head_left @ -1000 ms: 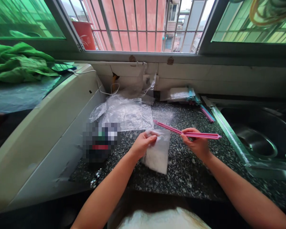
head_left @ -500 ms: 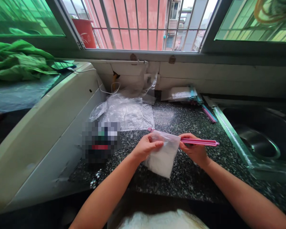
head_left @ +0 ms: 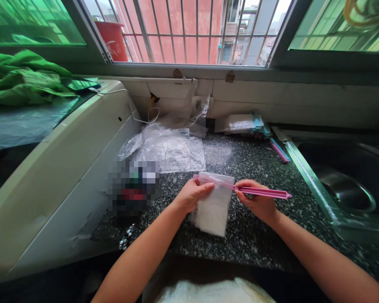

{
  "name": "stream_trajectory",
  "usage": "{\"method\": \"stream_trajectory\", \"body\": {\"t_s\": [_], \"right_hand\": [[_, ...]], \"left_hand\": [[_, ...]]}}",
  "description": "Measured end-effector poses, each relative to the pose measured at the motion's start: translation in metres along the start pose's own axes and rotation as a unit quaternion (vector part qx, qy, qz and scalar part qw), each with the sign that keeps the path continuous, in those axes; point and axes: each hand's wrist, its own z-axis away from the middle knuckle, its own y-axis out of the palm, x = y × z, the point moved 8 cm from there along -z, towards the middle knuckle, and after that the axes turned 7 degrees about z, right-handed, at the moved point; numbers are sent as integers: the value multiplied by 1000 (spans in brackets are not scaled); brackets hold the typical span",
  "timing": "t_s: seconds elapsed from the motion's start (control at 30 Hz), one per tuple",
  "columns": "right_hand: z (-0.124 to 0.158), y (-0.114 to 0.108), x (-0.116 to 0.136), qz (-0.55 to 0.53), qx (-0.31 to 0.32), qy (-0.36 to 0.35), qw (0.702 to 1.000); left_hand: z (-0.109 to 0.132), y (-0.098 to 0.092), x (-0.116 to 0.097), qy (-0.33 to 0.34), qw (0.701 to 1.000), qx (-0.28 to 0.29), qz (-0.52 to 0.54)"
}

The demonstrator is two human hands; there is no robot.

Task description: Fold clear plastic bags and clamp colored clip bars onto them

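Note:
A clear plastic bag [head_left: 214, 210] hangs over the dark speckled counter, its top edge facing away from me. My left hand [head_left: 191, 195] pinches the bag's left side near the top, thumb in front. Behind the bag's upper part runs one arm of a pink bag clip, its end poking out just past my left fingers. The other arm of the bag clip [head_left: 265, 192] opens out to the right from a joint at the bag's right edge. Close to that joint, my right hand [head_left: 255, 202] grips this arm, thumb and fingers closed round it.
Flat clear plastic bags [head_left: 173, 147] lie at the back left. Stacked bags with blue clips [head_left: 240, 123] stand by the wall, beside pink and blue clips [head_left: 280, 151]. A sink [head_left: 334, 185] is at the right, a white appliance [head_left: 82, 155] at the left. A blurred-out object [head_left: 134, 189] sits nearby.
The bag has straightened and its top edge now stands above the pink clip arm, which shows through the plastic. My right hand has shifted slightly left and down, still holding the clip's other arm.

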Motion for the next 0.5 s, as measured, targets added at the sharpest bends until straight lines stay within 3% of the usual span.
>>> {"method": "stream_trajectory", "body": {"t_s": [0.27,0.5], "right_hand": [[-3,1,13,45,23,-73,996],[0,-5,28,76,-2,-159,984]], "left_hand": [[-4,-9,4,-9,999,-31,11],[-3,-11,7,-29,999,-35,-6]]}}
